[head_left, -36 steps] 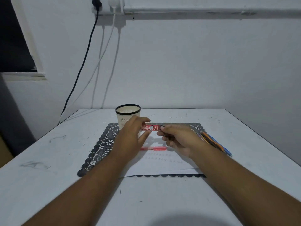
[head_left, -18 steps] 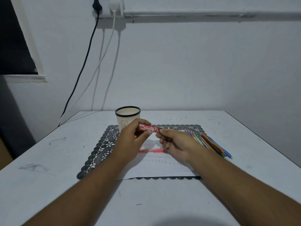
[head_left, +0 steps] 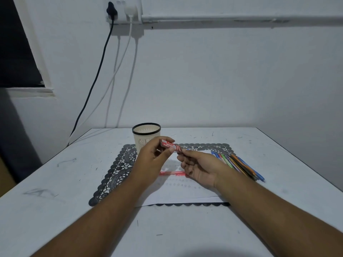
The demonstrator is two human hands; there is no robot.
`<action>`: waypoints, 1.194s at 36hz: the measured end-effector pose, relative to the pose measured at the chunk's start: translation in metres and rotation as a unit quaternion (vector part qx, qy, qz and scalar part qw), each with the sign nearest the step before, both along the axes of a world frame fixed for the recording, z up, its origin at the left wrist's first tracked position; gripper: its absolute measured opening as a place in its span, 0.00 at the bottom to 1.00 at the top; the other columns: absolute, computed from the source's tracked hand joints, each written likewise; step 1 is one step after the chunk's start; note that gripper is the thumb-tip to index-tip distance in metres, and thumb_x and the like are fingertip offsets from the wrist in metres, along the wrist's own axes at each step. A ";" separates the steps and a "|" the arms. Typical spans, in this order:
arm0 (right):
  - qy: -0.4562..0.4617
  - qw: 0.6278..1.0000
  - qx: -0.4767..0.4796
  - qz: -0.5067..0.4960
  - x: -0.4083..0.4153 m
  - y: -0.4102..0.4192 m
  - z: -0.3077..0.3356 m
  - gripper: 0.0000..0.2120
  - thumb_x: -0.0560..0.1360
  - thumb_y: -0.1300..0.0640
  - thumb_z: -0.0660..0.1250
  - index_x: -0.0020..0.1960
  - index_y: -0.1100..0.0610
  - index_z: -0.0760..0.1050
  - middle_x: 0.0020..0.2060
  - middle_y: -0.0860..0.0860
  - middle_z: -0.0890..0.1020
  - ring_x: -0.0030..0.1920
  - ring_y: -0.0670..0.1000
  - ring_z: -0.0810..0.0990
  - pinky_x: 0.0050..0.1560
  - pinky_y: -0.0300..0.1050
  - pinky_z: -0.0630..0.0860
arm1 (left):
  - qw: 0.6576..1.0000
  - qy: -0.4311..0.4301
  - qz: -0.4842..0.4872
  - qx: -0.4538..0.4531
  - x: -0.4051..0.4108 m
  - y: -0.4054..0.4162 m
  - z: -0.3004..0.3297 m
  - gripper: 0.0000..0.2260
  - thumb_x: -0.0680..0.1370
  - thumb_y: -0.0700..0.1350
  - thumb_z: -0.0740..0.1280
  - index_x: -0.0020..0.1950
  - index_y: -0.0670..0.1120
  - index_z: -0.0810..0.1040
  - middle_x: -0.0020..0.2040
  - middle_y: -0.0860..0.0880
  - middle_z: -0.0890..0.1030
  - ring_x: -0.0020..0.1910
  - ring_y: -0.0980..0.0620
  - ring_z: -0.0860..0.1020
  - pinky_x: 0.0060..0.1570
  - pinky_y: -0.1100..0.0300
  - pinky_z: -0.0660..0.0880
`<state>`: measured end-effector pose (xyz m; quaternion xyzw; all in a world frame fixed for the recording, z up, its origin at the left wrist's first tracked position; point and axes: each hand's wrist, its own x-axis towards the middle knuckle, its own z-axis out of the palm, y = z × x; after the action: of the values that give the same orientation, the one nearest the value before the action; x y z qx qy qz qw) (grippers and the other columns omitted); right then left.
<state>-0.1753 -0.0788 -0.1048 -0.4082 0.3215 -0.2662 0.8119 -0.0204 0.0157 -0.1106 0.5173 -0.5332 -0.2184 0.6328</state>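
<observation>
So that its end can presumably be worked open, the red pencil-lead case (head_left: 170, 145) is held level above the paper (head_left: 185, 195), just in front of the pen cup (head_left: 146, 134). Its left part is pinched by the left hand (head_left: 150, 164), and its right tip by the right hand (head_left: 200, 168), fingers curled, palm turned inward.

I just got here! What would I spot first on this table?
The small red rectangular box jumps out first, pinched between the left hand and the right hand above the white paper sheet. Behind it stands a cream slotted plastic cup with a black rim, and coloured pens lie at the right edge of the black lace mat.
</observation>
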 end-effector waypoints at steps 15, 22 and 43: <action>-0.028 0.999 0.033 0.022 0.001 0.000 -0.001 0.07 0.82 0.63 0.67 0.55 0.66 0.81 0.39 0.57 0.86 0.32 0.49 0.81 0.26 0.37 0.74 | 0.978 -0.184 0.064 -0.071 0.000 0.002 0.005 0.06 0.81 0.42 0.70 0.56 0.50 0.81 0.52 0.56 0.83 0.51 0.55 0.82 0.50 0.61 0.78; -0.031 0.999 0.032 0.014 0.000 0.000 -0.001 0.06 0.81 0.63 0.67 0.53 0.66 0.81 0.39 0.57 0.86 0.33 0.49 0.80 0.29 0.36 0.77 | 0.987 -0.134 0.046 -0.074 0.003 -0.004 0.000 0.07 0.81 0.41 0.70 0.57 0.51 0.81 0.53 0.53 0.83 0.53 0.49 0.83 0.55 0.48 0.79; 0.044 0.946 -0.308 -0.096 -0.009 -0.004 0.004 0.05 0.77 0.61 0.75 0.46 0.63 0.82 0.39 0.56 0.86 0.38 0.51 0.80 0.37 0.45 0.78 | 0.958 -0.271 0.081 0.038 0.007 -0.006 -0.013 0.17 0.74 0.35 0.74 0.59 0.52 0.82 0.49 0.57 0.81 0.48 0.62 0.77 0.44 0.74 0.68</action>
<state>-0.1844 -0.0832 -0.1010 -0.6167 0.2972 -0.4104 0.6024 -0.0135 0.0093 -0.1240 0.6220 -0.6323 -0.0379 0.4604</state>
